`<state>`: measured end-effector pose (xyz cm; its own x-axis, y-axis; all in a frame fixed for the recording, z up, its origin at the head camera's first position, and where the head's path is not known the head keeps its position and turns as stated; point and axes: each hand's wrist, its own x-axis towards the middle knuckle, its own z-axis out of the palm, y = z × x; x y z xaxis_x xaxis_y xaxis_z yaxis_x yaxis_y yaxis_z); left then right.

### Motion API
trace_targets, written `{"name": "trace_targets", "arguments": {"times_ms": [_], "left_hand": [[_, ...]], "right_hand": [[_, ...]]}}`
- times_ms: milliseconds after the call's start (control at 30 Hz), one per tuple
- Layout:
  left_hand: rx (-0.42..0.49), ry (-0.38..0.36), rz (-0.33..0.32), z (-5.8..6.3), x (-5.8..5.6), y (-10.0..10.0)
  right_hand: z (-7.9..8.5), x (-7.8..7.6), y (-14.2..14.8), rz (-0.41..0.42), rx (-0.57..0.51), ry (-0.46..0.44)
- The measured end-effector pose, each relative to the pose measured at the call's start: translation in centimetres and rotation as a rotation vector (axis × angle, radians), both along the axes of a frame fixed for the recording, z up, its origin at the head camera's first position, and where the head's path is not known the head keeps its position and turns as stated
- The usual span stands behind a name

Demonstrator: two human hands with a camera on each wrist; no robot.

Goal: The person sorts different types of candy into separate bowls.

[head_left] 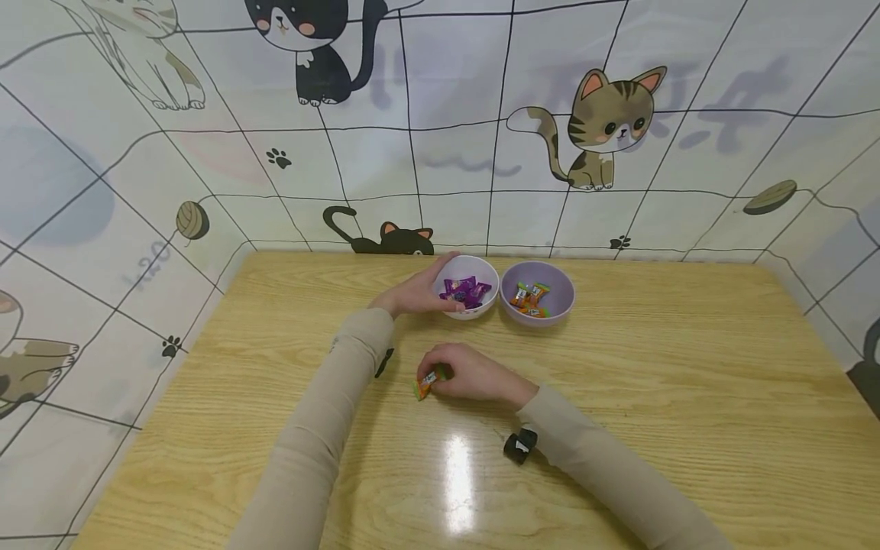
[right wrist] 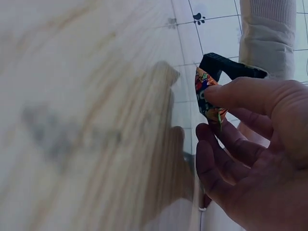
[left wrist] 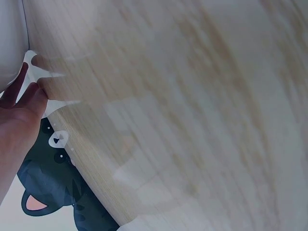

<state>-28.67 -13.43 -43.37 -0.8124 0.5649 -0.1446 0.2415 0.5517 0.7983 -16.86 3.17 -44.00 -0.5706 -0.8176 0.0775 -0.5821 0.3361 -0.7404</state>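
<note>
My left hand grips the side of a white bowl, its thumb at the near rim and its fingers round the far side. Purple-wrapped candies lie inside that bowl. In the left wrist view, fingers of the left hand lie against the bowl's pale outer wall. Nearer the person, my right hand pinches an orange-and-green wrapped candy just above the table. The right wrist view shows this candy between thumb and fingers.
A light purple bowl with several orange-wrapped candies stands right beside the white one. Both bowls are near the back edge of the wooden table. A cat-patterned covering rises behind the table and at its sides.
</note>
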Motion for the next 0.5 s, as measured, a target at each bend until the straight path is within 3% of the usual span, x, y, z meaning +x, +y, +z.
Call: {"name": "trace_targets", "arguments": {"times_ms": [500], "left_hand": [[0.010, 0.014, -0.010, -0.2, -0.1, 0.0]], "right_hand": [[0.7, -0.2, 2.6, -0.070, -0.033, -0.065]]}}
